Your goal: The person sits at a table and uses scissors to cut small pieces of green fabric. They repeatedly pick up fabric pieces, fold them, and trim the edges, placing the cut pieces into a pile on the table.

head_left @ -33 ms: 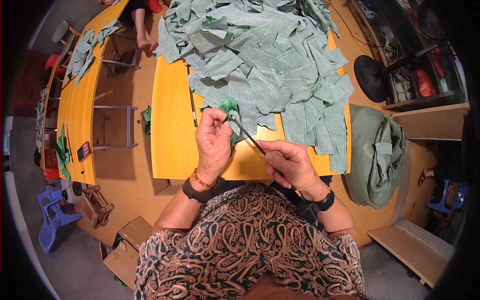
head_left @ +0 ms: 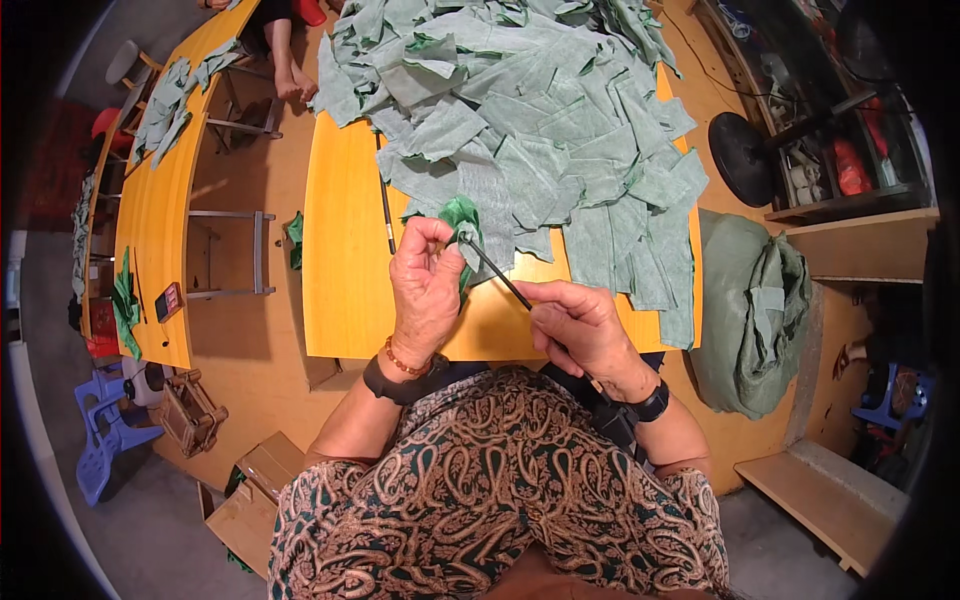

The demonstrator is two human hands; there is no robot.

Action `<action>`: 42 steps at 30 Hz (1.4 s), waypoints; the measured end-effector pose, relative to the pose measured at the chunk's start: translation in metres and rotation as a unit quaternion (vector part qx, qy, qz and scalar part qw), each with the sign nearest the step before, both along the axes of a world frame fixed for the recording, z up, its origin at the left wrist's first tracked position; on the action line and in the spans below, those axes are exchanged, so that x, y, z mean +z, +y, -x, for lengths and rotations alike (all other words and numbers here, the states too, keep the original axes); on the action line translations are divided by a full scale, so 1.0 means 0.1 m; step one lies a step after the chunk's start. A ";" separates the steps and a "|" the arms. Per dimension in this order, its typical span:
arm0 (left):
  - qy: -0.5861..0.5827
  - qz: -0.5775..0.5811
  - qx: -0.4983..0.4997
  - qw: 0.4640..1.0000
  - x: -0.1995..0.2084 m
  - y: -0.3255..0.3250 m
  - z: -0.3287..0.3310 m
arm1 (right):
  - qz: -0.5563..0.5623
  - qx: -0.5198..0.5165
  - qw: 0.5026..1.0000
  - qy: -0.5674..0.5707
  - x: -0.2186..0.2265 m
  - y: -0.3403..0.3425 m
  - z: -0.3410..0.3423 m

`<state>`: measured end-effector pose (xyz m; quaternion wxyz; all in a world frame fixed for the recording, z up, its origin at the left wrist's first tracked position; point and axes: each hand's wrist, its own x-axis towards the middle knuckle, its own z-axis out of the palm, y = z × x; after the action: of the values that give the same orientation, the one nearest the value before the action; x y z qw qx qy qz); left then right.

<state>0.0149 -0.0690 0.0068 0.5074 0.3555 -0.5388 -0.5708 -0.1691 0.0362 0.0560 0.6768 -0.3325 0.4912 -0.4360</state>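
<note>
Over the near edge of the yellow table (head_left: 345,290), my left hand (head_left: 425,290) pinches a small crumpled piece of green cloth (head_left: 460,212) between thumb and fingers. My right hand (head_left: 585,325) grips a thin black stick (head_left: 499,275). The stick slants up to the left, and its far tip meets the cloth at my left fingertips. Whether the tip goes inside the cloth is hidden. Just beyond my hands lies a large heap of pale green cloth pieces (head_left: 530,120), with darker green showing at some edges.
Another thin black stick (head_left: 386,205) lies left of the heap. At left stands a second yellow table (head_left: 160,225) with cloth pieces, and a person's hand (head_left: 292,82) shows beyond it. A green sack (head_left: 740,310) and a black round base (head_left: 740,155) are at right. A cardboard box (head_left: 255,495) sits lower left.
</note>
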 end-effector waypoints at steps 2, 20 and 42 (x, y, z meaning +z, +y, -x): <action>-0.026 0.025 -0.008 0.999 0.02 -0.01 -0.05 | -0.004 0.005 1.000 0.001 -0.02 0.00 0.00; -0.013 -0.091 -0.161 0.983 0.09 0.32 0.01 | 0.011 -0.115 0.988 -0.103 -0.18 -0.18 -0.10; 0.141 -0.278 -0.169 0.935 0.27 0.26 0.36 | 0.061 -0.129 0.988 -0.056 -0.19 0.19 0.05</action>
<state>-0.0211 -0.0432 0.0340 0.3553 0.3014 -0.3335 -0.8196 -0.1743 0.0553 0.0369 0.6202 -0.2815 0.4636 -0.5667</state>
